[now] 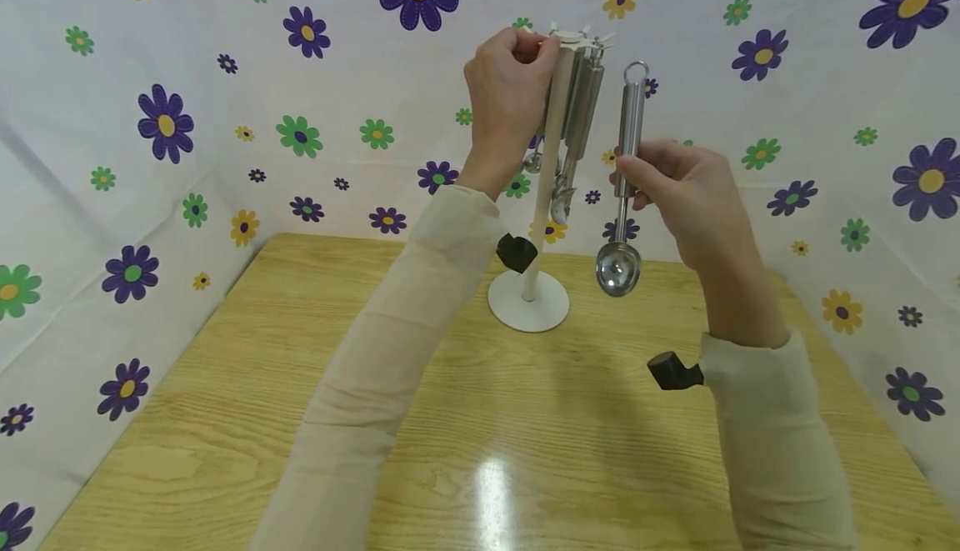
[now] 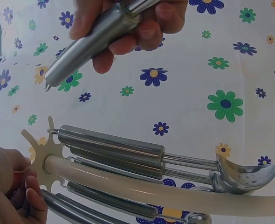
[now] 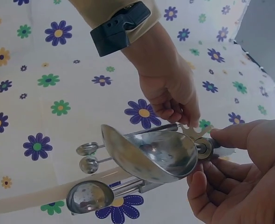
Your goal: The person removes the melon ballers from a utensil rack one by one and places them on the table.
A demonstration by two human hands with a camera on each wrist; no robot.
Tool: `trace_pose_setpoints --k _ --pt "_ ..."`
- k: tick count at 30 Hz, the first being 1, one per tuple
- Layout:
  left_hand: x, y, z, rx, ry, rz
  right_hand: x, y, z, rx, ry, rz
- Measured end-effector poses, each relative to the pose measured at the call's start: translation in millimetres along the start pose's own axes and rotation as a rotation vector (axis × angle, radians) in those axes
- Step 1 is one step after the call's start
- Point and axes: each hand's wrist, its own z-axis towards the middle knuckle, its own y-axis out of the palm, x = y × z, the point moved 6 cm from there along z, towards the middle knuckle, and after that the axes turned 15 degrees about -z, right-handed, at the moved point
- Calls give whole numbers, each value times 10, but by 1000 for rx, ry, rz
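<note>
My right hand (image 1: 682, 192) grips a metal ice cream scoop (image 1: 631, 122) by its handle, ring up and bowl down, to the right of the utensil stand. In the right wrist view the scoop's bowl (image 3: 156, 156) faces the camera, close in front of the hanging tools. My left hand (image 1: 513, 88) pinches the cream utensil stand (image 1: 553, 151) at its hooked top; its fingertips (image 2: 28, 186) are beside the hooks in the left wrist view. Several metal utensils (image 2: 112, 144) with steel handles hang from the hooks, among them another scoop-like tool and small round-ended ones.
The stand's round white base (image 1: 528, 309) rests on the wooden table (image 1: 420, 451) near its back edge. Flower-patterned cloth (image 1: 337, 101) surrounds the table at the back and sides. A black device (image 1: 675, 370) sits at each sleeve cuff.
</note>
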Motion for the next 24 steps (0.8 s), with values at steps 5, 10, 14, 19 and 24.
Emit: trace_pose_setpoints --k 5,10,14,19,24 --pt "-8 -18 -1 -4 1 3 134 72 -24 -34 31 -64" --pt "-11 -19 -5 -8 -3 -13 261 141 -65 -68 63 -81" --pt "-2 -15 -4 -7 5 -36 360 188 -90 -91 72 -71" --pt "2 -21 -4 -8 -4 -35 505 276 -123 -149 101 -64" --pt "-7 -23 1 -7 -6 -9 633 387 -158 -206 113 -44"
